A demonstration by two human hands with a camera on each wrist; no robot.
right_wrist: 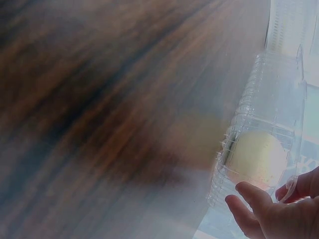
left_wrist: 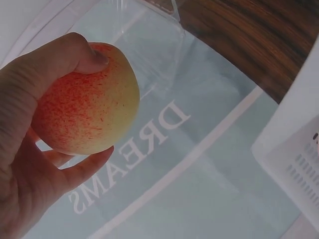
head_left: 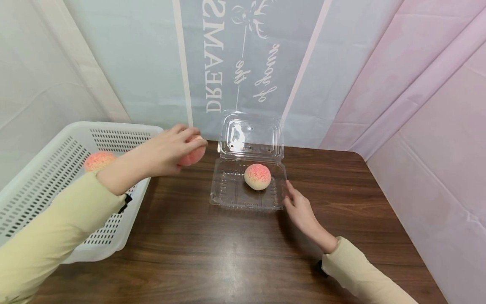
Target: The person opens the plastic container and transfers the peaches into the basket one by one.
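My left hand (head_left: 171,150) grips a pink and cream peach (left_wrist: 89,99), thumb on one side and fingers on the other. It is raised between the white basket and the clear plastic clamshell box (head_left: 228,194). Inside the box, whose lid (head_left: 250,133) stands up at the back, a second peach (head_left: 257,176) sits right of the middle. At the box's right edge, my right hand (head_left: 301,211) pinches the rim, as the right wrist view shows, with fingers (right_wrist: 254,196) against the side wall.
The white slatted basket (head_left: 133,211) stands at the left, with another peach (head_left: 99,160) in it, partly behind the left forearm. Dark wooden table (head_left: 228,261) lies underneath. A printed cloth (head_left: 152,63) hangs behind the table, and pale pink sheeting (head_left: 429,160) runs along the right.
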